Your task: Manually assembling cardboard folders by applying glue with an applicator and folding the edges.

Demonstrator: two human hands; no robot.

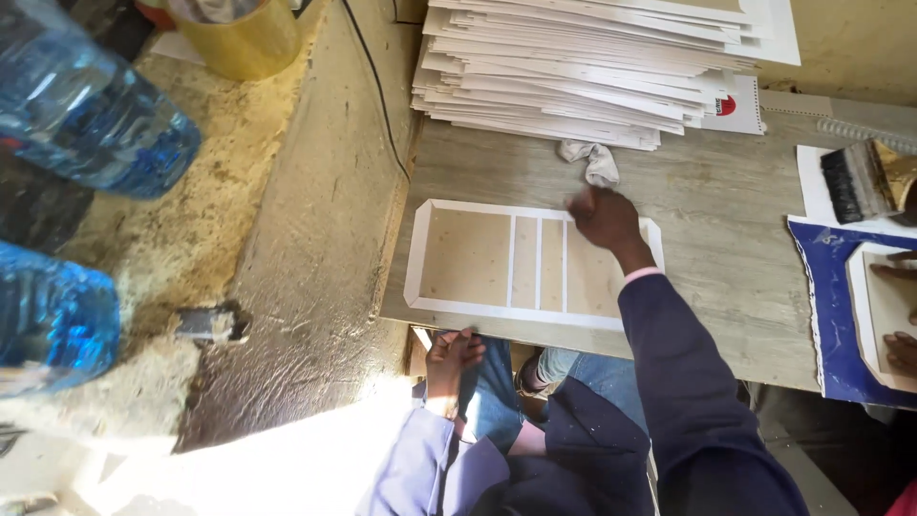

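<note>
Right hand, fingers together, presses flat on the far right edge of a paper-bordered board cover on the wooden table; left hand rests loosely curled on the lap below. Smoothing step, likely needing firm, even pressure.

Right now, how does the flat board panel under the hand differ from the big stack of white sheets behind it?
The flat tan board panel with white edging lies alone as a single layer; the stack of white sheets is piled many layers high. The panel shows tan board split by white strips; the stack looks all white. The right hand rests on the panel; nothing touches the stack. Both lie on the grey wooden table.
</note>
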